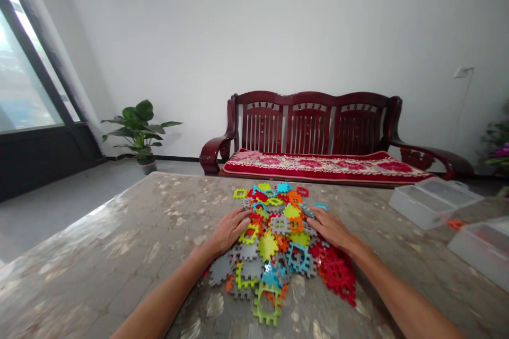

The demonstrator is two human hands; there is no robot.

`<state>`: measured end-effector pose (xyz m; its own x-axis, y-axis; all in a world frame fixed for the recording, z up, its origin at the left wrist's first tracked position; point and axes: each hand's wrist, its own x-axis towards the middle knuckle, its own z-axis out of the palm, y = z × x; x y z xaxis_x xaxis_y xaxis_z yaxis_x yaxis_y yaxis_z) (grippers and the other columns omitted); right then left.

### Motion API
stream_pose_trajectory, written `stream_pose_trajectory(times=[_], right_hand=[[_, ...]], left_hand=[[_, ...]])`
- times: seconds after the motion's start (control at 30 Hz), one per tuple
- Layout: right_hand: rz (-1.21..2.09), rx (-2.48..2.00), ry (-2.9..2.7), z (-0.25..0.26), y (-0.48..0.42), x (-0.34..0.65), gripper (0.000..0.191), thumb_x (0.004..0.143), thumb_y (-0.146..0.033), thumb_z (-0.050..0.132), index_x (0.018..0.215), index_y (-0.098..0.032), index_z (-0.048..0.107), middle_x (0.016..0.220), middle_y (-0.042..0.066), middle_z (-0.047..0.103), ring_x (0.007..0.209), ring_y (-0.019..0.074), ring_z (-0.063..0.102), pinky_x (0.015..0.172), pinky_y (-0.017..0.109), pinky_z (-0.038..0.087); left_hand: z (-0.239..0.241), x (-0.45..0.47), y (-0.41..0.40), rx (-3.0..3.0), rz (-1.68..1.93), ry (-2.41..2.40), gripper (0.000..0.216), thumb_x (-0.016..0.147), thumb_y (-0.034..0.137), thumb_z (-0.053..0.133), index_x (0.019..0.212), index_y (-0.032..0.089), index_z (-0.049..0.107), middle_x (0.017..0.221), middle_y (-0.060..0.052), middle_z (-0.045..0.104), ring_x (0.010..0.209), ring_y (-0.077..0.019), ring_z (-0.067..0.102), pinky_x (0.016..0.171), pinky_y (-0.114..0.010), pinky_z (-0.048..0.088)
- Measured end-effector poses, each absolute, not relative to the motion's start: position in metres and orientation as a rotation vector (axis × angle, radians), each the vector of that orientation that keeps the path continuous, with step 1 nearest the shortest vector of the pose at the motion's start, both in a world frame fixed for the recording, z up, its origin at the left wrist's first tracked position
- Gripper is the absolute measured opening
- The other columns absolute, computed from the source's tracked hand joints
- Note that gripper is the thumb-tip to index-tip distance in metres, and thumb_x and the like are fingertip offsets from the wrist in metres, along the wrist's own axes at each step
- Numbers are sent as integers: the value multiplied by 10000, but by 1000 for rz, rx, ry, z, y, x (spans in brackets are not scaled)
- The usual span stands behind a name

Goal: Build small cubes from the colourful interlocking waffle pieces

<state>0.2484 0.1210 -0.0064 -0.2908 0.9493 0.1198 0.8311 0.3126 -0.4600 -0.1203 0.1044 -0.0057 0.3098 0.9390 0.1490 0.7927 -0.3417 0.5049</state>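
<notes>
A heap of flat, toothed plastic building tiles (278,238) in red, green, yellow, grey, blue and orange lies on a mottled stone-look table (119,243). My left hand (230,230) rests palm down on the heap's left edge, fingers stretched over the tiles. My right hand (330,228) lies flat on the heap's right side, fingers pointing left. Neither hand grips a tile. A block of joined red tiles (338,273) sits just under my right wrist.
Two clear plastic bins (433,198) (483,246) stand at the table's right, an orange piece (456,224) between them. Beyond the table is a dark wooden bench (314,132) with a red cushion, a potted plant (139,132) on the left, and a window at far left.
</notes>
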Motion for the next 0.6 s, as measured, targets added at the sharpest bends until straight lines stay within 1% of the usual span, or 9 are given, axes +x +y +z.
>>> stream_pose_trajectory(times=[0.1, 0.23, 0.33, 0.4, 0.43, 0.47, 0.53, 0.6], right_hand=[[513, -1519, -2223, -2, 101, 253, 596, 939, -552, 380, 1397, -222, 570, 1441, 108, 558, 1327, 307, 498, 1155, 501, 326], [610, -1472, -2164, 4, 81, 268, 551, 885, -549, 477, 1291, -226, 662, 1398, 105, 602, 1296, 318, 526, 1142, 485, 354], [705, -1426, -2069, 6, 77, 287, 488, 775, -433, 558, 1196, -243, 715, 1386, 79, 614, 1285, 323, 535, 1132, 472, 368], [736, -1413, -1935, 4, 80, 301, 453, 714, -361, 533, 1097, -245, 744, 1333, 67, 651, 1255, 316, 556, 1109, 462, 392], [726, -1428, -1847, 2, 83, 307, 436, 698, -347, 513, 1048, -241, 750, 1282, 69, 679, 1228, 314, 574, 1090, 459, 409], [700, -1453, -1755, -1, 86, 312, 423, 693, -349, 499, 1015, -236, 750, 1229, 76, 702, 1198, 313, 591, 1072, 459, 424], [613, -1494, -1620, -8, 93, 319, 419, 713, -391, 493, 1007, -227, 743, 1183, 92, 716, 1175, 314, 602, 1064, 469, 429], [533, -1505, -1586, -16, 99, 323, 445, 744, -464, 507, 1037, -224, 740, 1213, 101, 702, 1202, 313, 587, 1094, 481, 401]], left_hand=[[-9, -104, 98, 2213, 644, 1566, 593, 988, 534, 267, 1393, 223, 569, 1495, -89, 529, 1412, -241, 424, 1195, -444, 314], [-6, -81, 81, 2232, 684, 1497, 589, 992, 525, 252, 1398, 224, 554, 1478, -70, 547, 1401, -221, 428, 1203, -421, 294], [6, -71, 74, 2265, 719, 1464, 585, 1002, 518, 202, 1298, 243, 626, 1345, -57, 650, 1266, -208, 549, 1136, -379, 375], [19, -72, 81, 2275, 711, 1565, 607, 1009, 502, 155, 1199, 250, 674, 1249, -52, 697, 1172, -200, 603, 1081, -349, 415], [25, -73, 90, 2278, 691, 1645, 615, 1010, 495, 142, 1173, 251, 683, 1231, -52, 702, 1164, -200, 606, 1076, -342, 413], [31, -75, 102, 2279, 654, 1752, 608, 1009, 495, 142, 1197, 263, 671, 1266, -46, 687, 1206, -200, 584, 1096, -341, 391], [40, -80, 131, 2248, 605, 1862, 585, 999, 505, 174, 1327, 274, 599, 1398, -58, 608, 1331, -239, 492, 1147, -409, 331], [43, -83, 163, 2204, 541, 1952, 604, 979, 542, 204, 1449, 294, 491, 1537, -83, 472, 1440, -330, 353, 1154, -563, 273]])
